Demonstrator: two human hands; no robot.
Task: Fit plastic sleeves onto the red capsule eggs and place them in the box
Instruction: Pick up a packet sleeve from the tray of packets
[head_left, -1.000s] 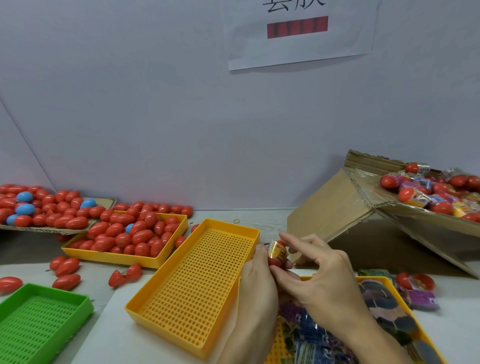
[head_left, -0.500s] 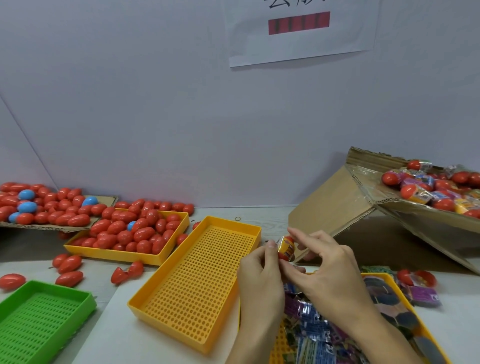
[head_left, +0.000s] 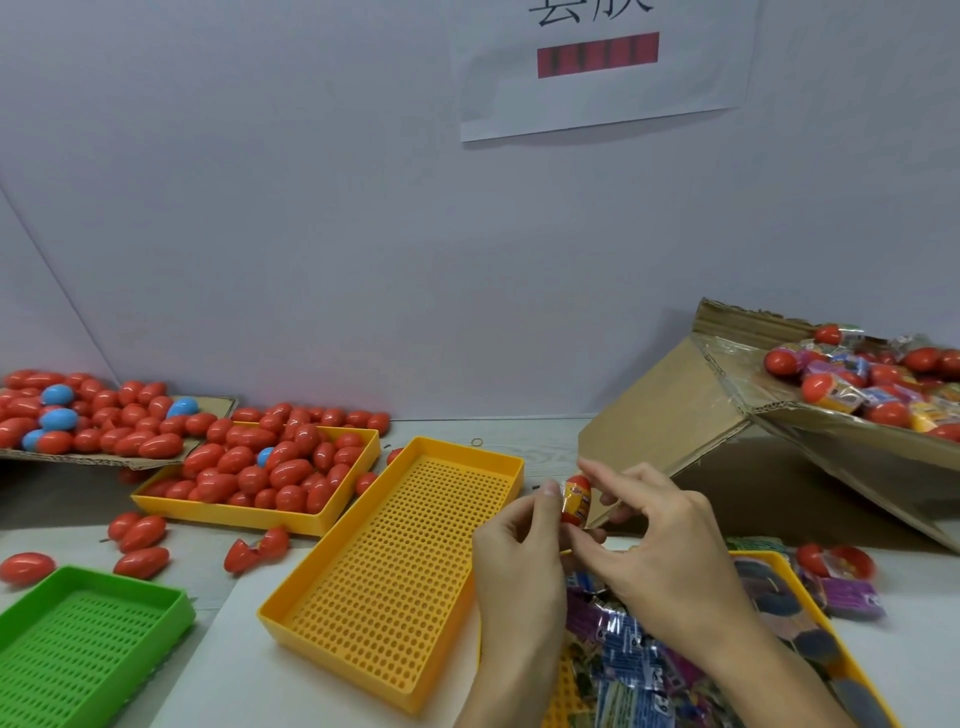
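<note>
Egg (head_left: 576, 500) with sleeve upright at centre right of frame, long axis near vertical, pinched between left hand (head_left: 524, 545) and right hand (head_left: 660, 551). Box (head_left: 727, 410) up and right, nearer right hand.

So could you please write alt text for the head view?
Both hands, left and right, pinch a sleeved red capsule egg above an empty yellow tray; bare eggs lie left, a cardboard box right.

sleeved egg (head_left: 576, 500) raised slightly, right hand (head_left: 660, 540) fingers spread wider
</note>
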